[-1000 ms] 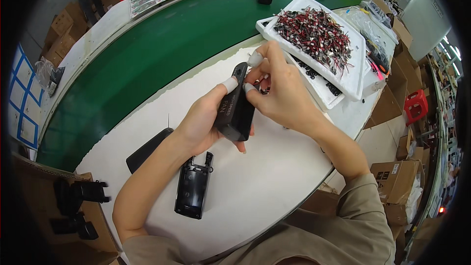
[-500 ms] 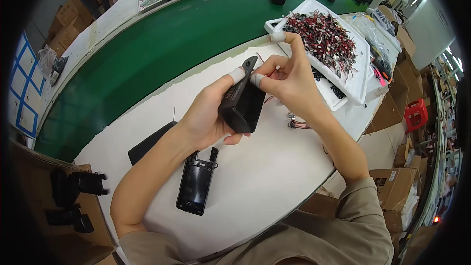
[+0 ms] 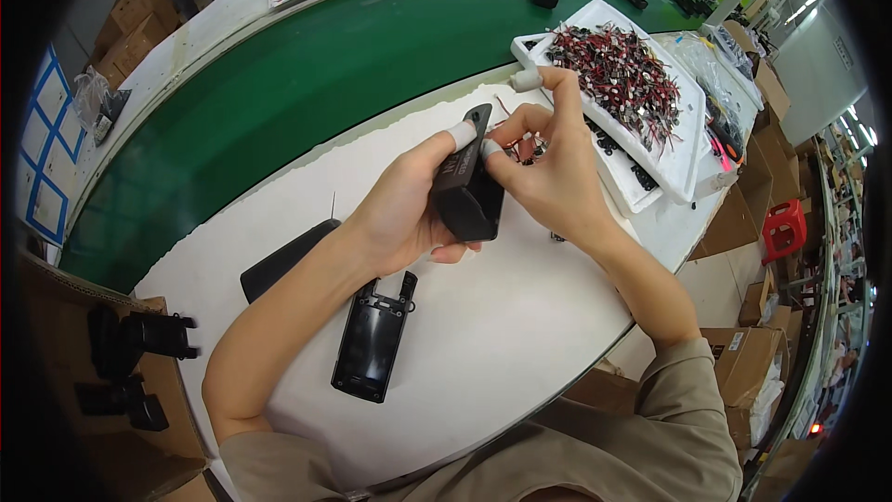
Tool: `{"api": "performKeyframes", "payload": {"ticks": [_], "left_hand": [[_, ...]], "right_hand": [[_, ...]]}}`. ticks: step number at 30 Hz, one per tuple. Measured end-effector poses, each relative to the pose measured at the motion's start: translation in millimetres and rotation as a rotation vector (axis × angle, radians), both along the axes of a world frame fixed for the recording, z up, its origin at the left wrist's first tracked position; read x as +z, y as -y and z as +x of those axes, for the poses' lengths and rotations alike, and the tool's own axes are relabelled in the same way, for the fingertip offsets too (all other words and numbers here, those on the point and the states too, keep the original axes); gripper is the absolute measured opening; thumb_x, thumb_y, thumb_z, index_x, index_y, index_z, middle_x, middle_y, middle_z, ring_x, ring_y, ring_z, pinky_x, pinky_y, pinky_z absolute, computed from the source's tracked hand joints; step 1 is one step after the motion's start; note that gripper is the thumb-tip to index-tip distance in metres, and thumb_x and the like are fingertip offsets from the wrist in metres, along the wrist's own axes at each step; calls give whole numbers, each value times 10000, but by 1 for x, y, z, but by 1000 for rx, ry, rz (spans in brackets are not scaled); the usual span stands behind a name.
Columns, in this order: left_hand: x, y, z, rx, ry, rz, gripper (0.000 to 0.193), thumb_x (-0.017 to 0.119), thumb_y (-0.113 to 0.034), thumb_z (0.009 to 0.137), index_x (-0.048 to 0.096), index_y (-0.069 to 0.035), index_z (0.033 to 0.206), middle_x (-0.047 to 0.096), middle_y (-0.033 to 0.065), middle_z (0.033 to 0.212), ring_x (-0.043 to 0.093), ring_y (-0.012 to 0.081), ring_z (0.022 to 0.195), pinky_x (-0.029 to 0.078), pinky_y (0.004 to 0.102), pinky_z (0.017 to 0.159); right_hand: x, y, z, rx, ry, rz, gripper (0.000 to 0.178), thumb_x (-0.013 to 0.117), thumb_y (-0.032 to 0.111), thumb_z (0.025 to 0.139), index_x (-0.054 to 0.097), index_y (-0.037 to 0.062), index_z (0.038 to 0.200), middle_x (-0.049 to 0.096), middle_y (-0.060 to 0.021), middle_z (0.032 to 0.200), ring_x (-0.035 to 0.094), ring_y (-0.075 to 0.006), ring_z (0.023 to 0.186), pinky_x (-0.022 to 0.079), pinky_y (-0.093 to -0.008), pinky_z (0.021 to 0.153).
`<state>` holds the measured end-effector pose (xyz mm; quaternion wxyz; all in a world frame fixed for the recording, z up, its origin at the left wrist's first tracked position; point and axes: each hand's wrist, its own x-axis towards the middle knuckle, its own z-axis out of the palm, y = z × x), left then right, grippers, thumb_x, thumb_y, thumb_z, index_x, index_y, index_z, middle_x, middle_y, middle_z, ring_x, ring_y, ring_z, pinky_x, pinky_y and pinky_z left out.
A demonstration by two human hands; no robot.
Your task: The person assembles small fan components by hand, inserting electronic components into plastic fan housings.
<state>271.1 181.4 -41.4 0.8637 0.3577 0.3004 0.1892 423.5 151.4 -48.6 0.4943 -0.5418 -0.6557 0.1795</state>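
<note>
Head view. I take the white mat (image 3: 520, 335) as my landmark; it covers the bench on the near side of the green belt (image 3: 279, 84).

Left hand (image 3: 404, 214): closed around a black casing (image 3: 469, 186), held up over the middle of the mat, one end tilted up and away. Palm cups the underside, and a thumb in a white finger cot (image 3: 462, 135) presses on the top edge. My read: the grip steadies the casing and turns its open face toward the other hand.

Right hand (image 3: 548, 172): fingers pinched together at the casing's upper face, fingertips also in white cots. It seems to nip a small part there, but I cannot make the part out. The index finger sticks up clear of the pinch, likely to keep it out of the way.

On the mat's near-left part lies a second casing (image 3: 372, 344), inner side up, within easy reach. A flat black panel (image 3: 283, 258) lies at the mat's left edge.

Just beyond the mat's far-right corner stands a white tray (image 3: 683, 167) heaped with red-and-black wire pieces (image 3: 618, 70), close to the right hand, which suits picking from it. A few loose small parts (image 3: 556, 237) lie on the mat under that hand.

Cardboard boxes (image 3: 743, 363) stand on the floor to the right of the mat.
</note>
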Motion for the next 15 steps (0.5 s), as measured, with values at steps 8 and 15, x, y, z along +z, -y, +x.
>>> {"api": "performKeyframes", "payload": {"ticks": [8,15], "left_hand": [[-2,-1,-2,-65,54,31,387,297,-388,879,464,-45,941,515,84,641,530,188,459,293,250,310],[-4,-3,-3,19,30,6,517,223,-459,886,464,-56,1103,559,91,863,484,157,460,291,221,278]], "right_hand": [[-7,-4,4,43,-135,-53,515,618,-5,664,296,9,1067,593,-81,621,501,-117,516,406,-248,505],[-6,-5,10,111,-112,19,445,584,24,730,351,-8,1108,627,-108,664,558,-134,555,420,-251,524]]}}
